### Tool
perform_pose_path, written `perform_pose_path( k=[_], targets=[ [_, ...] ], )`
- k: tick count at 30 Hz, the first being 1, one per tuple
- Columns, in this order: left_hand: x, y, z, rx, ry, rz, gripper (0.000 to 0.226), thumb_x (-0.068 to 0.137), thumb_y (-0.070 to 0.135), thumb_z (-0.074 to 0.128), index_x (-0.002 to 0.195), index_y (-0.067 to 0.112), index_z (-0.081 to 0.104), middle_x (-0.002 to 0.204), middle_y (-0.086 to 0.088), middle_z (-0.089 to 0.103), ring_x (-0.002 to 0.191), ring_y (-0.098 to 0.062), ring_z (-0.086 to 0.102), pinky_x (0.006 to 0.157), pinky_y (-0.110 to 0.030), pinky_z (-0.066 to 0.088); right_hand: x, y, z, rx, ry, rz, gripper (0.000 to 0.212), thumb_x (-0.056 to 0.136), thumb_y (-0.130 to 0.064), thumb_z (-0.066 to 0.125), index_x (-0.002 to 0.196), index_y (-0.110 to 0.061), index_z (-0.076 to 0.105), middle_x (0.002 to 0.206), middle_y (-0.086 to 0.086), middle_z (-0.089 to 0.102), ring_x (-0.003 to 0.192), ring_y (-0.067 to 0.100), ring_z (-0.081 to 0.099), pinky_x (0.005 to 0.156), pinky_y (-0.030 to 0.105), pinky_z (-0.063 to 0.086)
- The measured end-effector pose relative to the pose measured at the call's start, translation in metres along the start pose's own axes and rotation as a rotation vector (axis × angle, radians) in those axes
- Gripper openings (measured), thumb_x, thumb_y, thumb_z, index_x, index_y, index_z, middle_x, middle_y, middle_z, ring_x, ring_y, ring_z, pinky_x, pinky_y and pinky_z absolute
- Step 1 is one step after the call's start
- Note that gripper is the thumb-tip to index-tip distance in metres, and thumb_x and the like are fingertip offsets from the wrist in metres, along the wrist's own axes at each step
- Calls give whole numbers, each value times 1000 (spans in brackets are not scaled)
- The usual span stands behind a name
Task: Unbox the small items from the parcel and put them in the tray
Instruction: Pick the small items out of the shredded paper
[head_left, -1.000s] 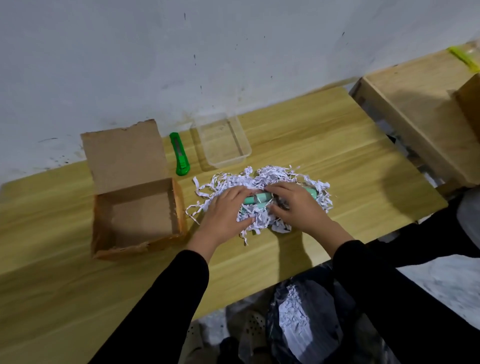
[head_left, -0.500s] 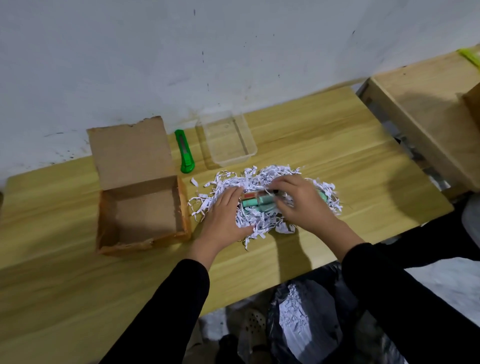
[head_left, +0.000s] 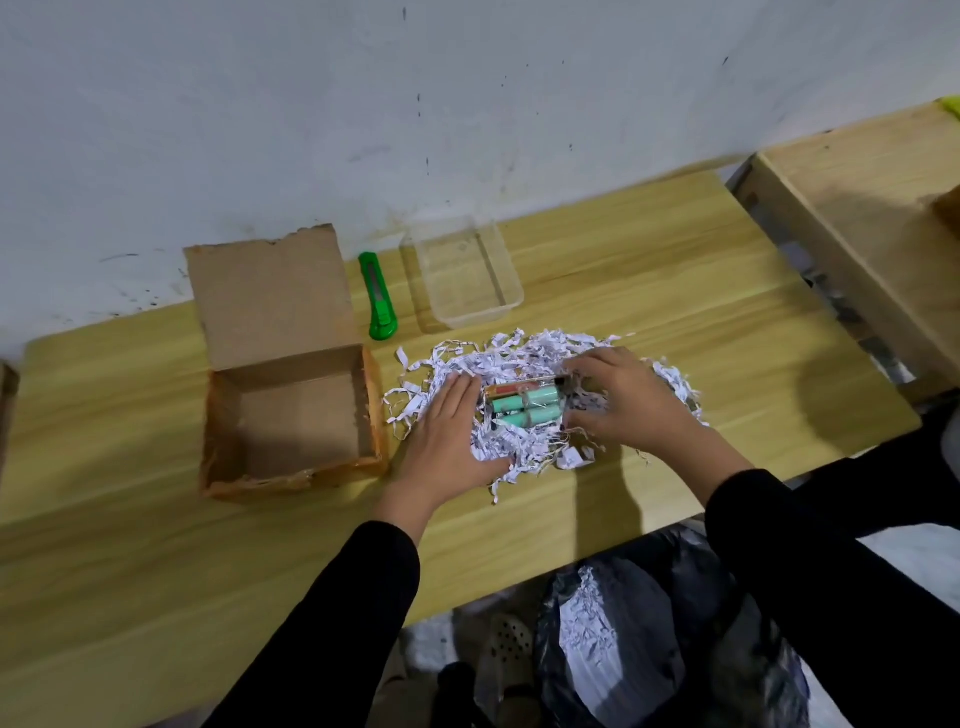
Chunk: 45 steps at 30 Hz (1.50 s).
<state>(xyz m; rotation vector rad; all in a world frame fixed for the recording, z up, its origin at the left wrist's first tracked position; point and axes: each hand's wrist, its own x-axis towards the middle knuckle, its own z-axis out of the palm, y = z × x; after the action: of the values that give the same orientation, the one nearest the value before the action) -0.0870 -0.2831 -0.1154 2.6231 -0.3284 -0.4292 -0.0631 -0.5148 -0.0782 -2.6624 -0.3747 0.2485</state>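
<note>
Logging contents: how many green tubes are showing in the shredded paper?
2: one tube lies just behind the other, on the shredded paper. More may be hidden underneath.

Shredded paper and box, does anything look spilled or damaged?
Yes. Shredded paper is spilled in a loose heap on the table beside the empty cardboard box, around a green bundle the right hand grips. The box's open flap has a ragged, torn top edge.

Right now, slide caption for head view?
Right hand grips green tubes in shredded paper; left hand rests beside; clear tray behind.
</note>
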Motion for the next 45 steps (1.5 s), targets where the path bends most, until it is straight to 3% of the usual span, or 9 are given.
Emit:
perform_pose_path(
  k=[2, 5, 12, 19, 29, 32, 37, 40, 45],
  targets=[
    [-1, 0, 1, 9, -5, -4, 106, 74, 58, 64, 150, 19, 1, 159, 5, -4, 146, -10, -9, 118, -32, 3, 2, -7, -1, 37, 61, -56, 51, 70, -21, 77, 114, -4, 60, 112, 17, 62, 107, 35, 54, 90, 42, 44],
    [-1, 0, 2, 12, 2, -5, 107, 74, 58, 64, 150, 18, 1, 159, 4, -4, 146, -11, -9, 120, -33, 3, 10, -24, 6, 44, 16, -130, 43, 72, -19, 72, 112, -7, 60, 109, 12, 62, 104, 31, 54, 88, 42, 47],
    [-2, 1, 1, 39, -19, -19, 110, 72, 59, 64, 150, 19, -2, 159, 4, -7, 145, -12, -13, 118, -34, -1, 21, -29, 25, -27, -139, -93, 60, 61, -14, 74, 119, -11, 56, 112, 9, 61, 105, 30, 53, 84, 39, 50],
    [-1, 1, 2, 50, -29, -39, 111, 71, 61, 63, 150, 19, -3, 159, 4, -9, 145, -12, -15, 119, -34, -1, 15, -25, 18, 12, -77, -39, 52, 65, -16, 70, 116, -13, 57, 110, 8, 62, 100, 28, 56, 81, 41, 51],
    [-2, 2, 1, 53, -50, -62, 111, 70, 58, 65, 150, 20, -2, 159, 3, -9, 145, -11, -15, 118, -33, -2, 9, -34, -19, 177, 123, 23, 60, 72, -24, 76, 126, -13, 51, 120, 8, 62, 106, 25, 57, 90, 39, 49],
    [-2, 1, 0, 41, -49, -56, 110, 70, 57, 65, 150, 21, -2, 159, 4, -9, 145, -11, -15, 118, -34, -2, 16, -37, -36, 180, 174, 37, 58, 72, -23, 76, 123, -10, 53, 115, 9, 63, 100, 23, 57, 88, 38, 50],
    [-2, 2, 1, 43, -42, -46, 110, 71, 57, 64, 150, 21, -3, 159, 4, -9, 145, -12, -15, 119, -35, -2, 40, -38, -58, 215, 268, 132, 50, 74, -22, 74, 118, -9, 54, 106, 9, 61, 91, 21, 54, 80, 30, 46],
    [-3, 1, 2, 41, -19, -38, 108, 72, 58, 63, 150, 22, -3, 159, 5, -10, 145, -12, -15, 118, -34, -4, 65, -31, -56, 262, 314, 216, 42, 76, -28, 72, 112, -12, 57, 103, 9, 62, 89, 24, 58, 81, 39, 51],
    [-5, -1, 6, 62, 31, -16, 103, 75, 61, 55, 150, 22, -4, 158, 5, -12, 144, -10, -18, 118, -32, -8, 103, -14, -27, 311, 258, 390, 35, 80, -31, 68, 104, -8, 58, 99, 11, 63, 83, 24, 59, 67, 32, 49]
  ],
)
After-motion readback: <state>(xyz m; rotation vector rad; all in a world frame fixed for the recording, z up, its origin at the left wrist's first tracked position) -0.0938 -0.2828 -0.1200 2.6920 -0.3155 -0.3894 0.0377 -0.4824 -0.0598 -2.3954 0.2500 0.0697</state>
